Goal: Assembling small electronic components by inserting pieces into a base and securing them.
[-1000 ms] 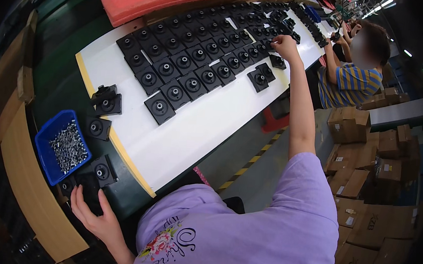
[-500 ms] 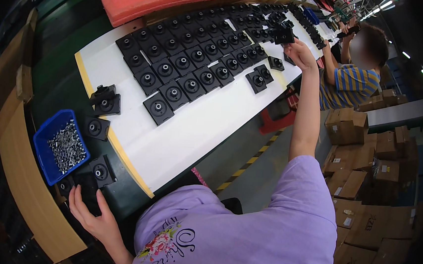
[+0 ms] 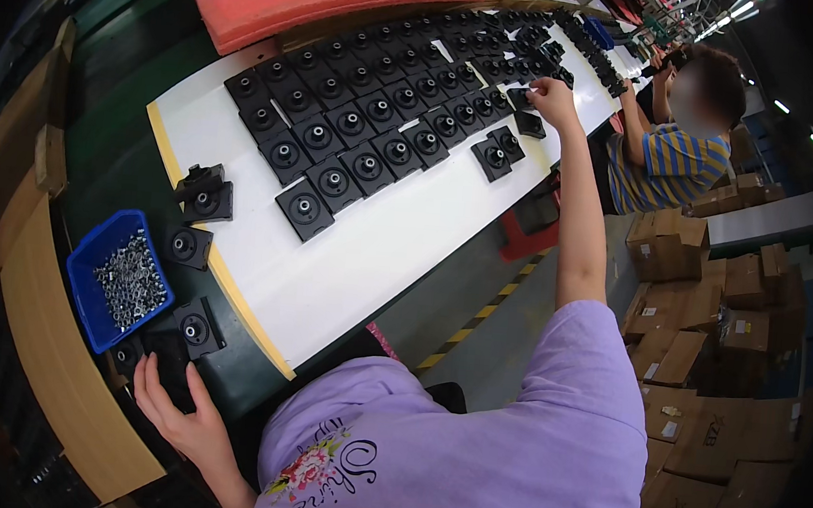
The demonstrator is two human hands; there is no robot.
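Observation:
My right hand (image 3: 554, 102) reaches to the far right of the white board (image 3: 370, 237). Its fingers pinch the edge of a black square part (image 3: 520, 97), low among the others; whether it rests on the board I cannot tell. Rows of similar black square parts with round metal-centred hubs (image 3: 333, 180) cover the board. At the lower left, my left hand (image 3: 179, 418) has its fingers spread around a dark piece (image 3: 168, 350), partly hidden by them; I see no firm hold. Beside it lies another black square part (image 3: 194, 329).
A blue bin (image 3: 90, 277) of small metal nuts stands left of the board. An orange-red tray (image 3: 321, 4) is behind. A co-worker in a striped shirt (image 3: 676, 165) is at the far right, near stacked cardboard boxes (image 3: 708, 431).
My right hand has lowered the black part from above the board and moved slightly left, down to the row's end. My left hand has hardly moved.

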